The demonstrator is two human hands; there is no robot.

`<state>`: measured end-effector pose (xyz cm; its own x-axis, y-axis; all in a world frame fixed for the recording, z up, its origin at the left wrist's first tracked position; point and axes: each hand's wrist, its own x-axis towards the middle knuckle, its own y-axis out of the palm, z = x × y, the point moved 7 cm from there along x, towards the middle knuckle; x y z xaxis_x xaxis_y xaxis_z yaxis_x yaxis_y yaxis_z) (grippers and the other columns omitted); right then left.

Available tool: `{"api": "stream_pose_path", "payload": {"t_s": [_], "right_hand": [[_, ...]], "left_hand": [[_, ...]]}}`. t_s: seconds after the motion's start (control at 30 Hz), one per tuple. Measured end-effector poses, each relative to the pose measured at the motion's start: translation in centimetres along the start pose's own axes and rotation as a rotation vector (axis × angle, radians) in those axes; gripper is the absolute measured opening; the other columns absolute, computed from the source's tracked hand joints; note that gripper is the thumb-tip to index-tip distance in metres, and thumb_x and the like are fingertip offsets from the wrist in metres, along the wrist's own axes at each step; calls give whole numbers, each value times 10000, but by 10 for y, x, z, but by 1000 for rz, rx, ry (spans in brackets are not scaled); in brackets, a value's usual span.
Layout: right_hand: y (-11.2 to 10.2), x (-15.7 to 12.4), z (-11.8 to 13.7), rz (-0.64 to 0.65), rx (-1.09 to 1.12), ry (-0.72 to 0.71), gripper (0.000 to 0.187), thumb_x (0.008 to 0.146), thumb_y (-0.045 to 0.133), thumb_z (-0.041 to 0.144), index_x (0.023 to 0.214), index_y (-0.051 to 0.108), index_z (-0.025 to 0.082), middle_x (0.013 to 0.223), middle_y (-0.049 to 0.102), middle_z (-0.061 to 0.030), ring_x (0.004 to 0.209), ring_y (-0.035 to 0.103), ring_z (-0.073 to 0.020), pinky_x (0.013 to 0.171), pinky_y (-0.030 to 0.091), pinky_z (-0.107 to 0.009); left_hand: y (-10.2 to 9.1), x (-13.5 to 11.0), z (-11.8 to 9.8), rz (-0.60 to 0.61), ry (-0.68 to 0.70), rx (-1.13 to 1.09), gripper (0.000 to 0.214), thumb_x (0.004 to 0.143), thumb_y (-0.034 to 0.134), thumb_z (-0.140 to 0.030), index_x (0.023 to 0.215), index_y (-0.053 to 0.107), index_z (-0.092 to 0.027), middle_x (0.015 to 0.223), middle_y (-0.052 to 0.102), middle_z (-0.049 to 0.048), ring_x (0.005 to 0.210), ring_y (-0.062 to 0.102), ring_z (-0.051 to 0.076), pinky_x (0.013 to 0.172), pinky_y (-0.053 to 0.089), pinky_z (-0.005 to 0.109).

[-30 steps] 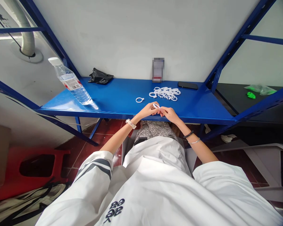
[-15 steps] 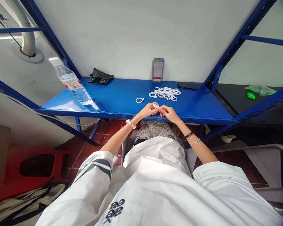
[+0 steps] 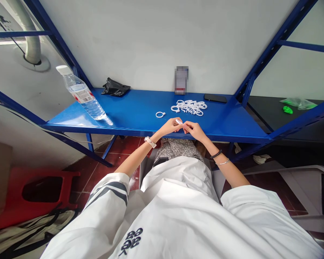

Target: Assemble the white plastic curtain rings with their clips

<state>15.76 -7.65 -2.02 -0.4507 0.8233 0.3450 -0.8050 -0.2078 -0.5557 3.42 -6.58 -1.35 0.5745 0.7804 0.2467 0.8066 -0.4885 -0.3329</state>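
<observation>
At the front edge of the blue table (image 3: 135, 117), my left hand (image 3: 170, 126) and my right hand (image 3: 193, 130) meet, both with curled fingers. Between their fingertips shows a short strip of white plastic (image 3: 178, 122), which looks like a ring seen edge-on; the fingers cover the rest of it. A single white curtain ring (image 3: 160, 114) with a small eyelet lies just beyond my left hand. Farther back, a tangled pile of similar white rings (image 3: 189, 107) spreads over the tabletop.
A water bottle (image 3: 83, 95) stands at the left, near a crumpled black bag (image 3: 115, 87). Against the wall leans a blurred-out upright object (image 3: 181, 80). A black phone (image 3: 215, 98) lies behind the pile. Blue posts (image 3: 275, 46) frame both sides; a red stool (image 3: 40, 190) is low left.
Almost nothing differs. Both hands stay together at the table edge, with only a slight shift of the fingers around the white piece.
</observation>
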Motion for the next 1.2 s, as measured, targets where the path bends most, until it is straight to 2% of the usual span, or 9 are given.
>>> {"api": "stream_pose_path", "payload": {"t_s": [0.73, 0.87, 1.0, 1.2], "right_hand": [[-2, -1, 3, 0, -13, -16, 546, 942, 438, 653, 669, 539, 191, 583, 548, -2, 535, 492, -125, 584, 395, -266], [-3, 0, 4, -10, -28, -17, 557, 939, 434, 660, 655, 530, 190, 570, 537, -1, 528, 484, -125, 585, 393, -269], [-4, 0, 4, -24, -37, -15, 564, 934, 438, 666, 646, 523, 189, 561, 534, 0, 528, 483, -125, 586, 393, -269], [-3, 0, 3, -22, -34, -23, 560, 943, 437, 652, 642, 523, 187, 564, 535, 1, 524, 480, -122, 579, 388, -266]], "left_hand": [[2, -1, -2, -11, -33, 2, 372, 855, 623, -508, 865, 555, -142, 561, 531, -33, 505, 474, 68, 505, 366, 178], [2, -2, -4, -11, -19, 9, 358, 875, 604, -503, 914, 548, -151, 566, 534, -37, 507, 477, 66, 517, 378, 174], [1, -1, -3, -14, -10, 0, 386, 868, 606, -531, 979, 505, -175, 563, 533, -52, 491, 473, 68, 512, 386, 172], [1, 0, 2, -20, 5, -39, 416, 850, 618, -560, 933, 437, -194, 565, 527, -58, 477, 453, 66, 488, 375, 167]]}}
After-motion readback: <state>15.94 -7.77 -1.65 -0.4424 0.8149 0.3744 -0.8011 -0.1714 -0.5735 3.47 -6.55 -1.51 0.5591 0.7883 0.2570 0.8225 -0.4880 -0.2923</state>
